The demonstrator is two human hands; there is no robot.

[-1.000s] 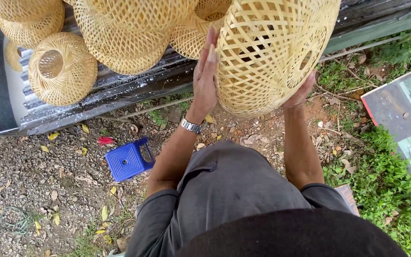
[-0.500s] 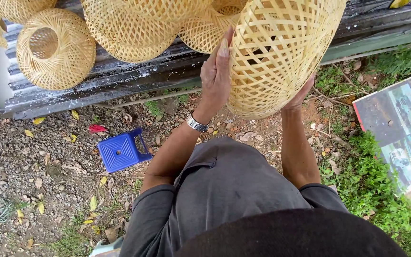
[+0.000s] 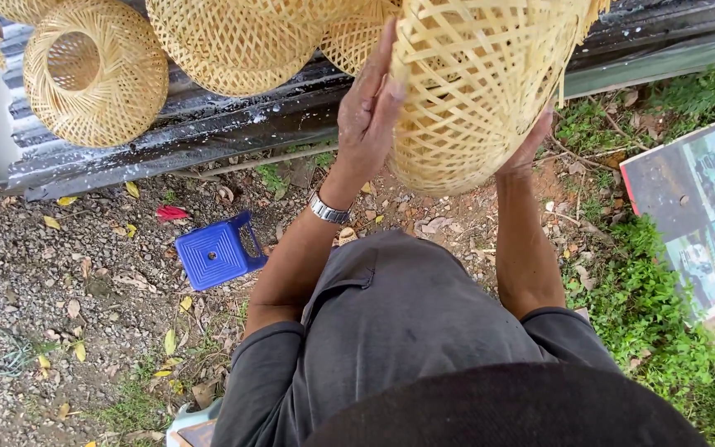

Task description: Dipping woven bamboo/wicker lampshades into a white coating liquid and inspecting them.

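Woven basket (image 3: 477,83) lifted higher; left hand (image 3: 370,112) flat on it, right hand (image 3: 527,145) beneath; rectangular picture sign (image 3: 697,207) right

The woven basket (image 3: 477,91) hides most of my right hand (image 3: 527,145). Its top runs past the upper edge. The other baskets (image 3: 233,37) are cut off there too.

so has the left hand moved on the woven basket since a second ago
Yes, slightly. The left hand has slid up the side of the woven basket, fingers now nearer its top edge. The head camera also shifted, so the blue stool only seems moved.
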